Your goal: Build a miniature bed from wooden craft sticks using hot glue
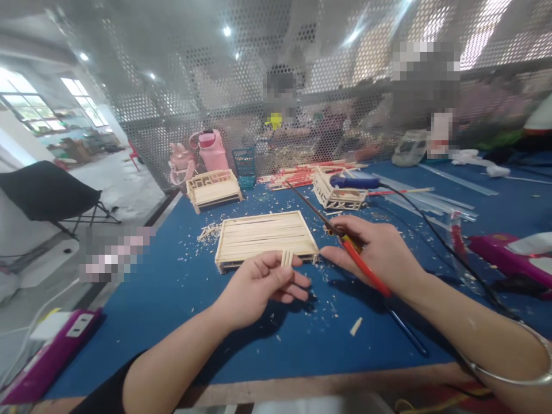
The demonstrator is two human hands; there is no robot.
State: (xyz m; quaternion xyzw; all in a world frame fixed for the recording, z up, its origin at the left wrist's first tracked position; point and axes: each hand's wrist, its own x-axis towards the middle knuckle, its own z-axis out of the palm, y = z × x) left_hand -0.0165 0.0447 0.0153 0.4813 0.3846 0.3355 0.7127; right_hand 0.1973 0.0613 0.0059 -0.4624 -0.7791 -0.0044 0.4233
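My left hand [267, 282] pinches several short wooden sticks [287, 258] between thumb and fingers, just in front of a rectangular platform of wooden sticks [264, 236] on short legs. To the right of this platform, my right hand [375, 253] grips a red-handled tool [360, 261] with yellow near its top. A long, thin dark shaft points from it toward the back left; my fingers partly cover where the parts meet. Below that hand, a blue rod-like end [407, 330] reaches over the table, its other end hidden. A small wooden scrap [356, 326] lies nearby.
A small stick-built bench [215, 190] stands behind the platform. A blue glue gun [353, 182] rests on another stick frame [340, 198], its black cord running right. Red-and-cream sticks [297, 174], clear glue sticks [425, 201] and purple power strips [60, 351] lie around the blue table.
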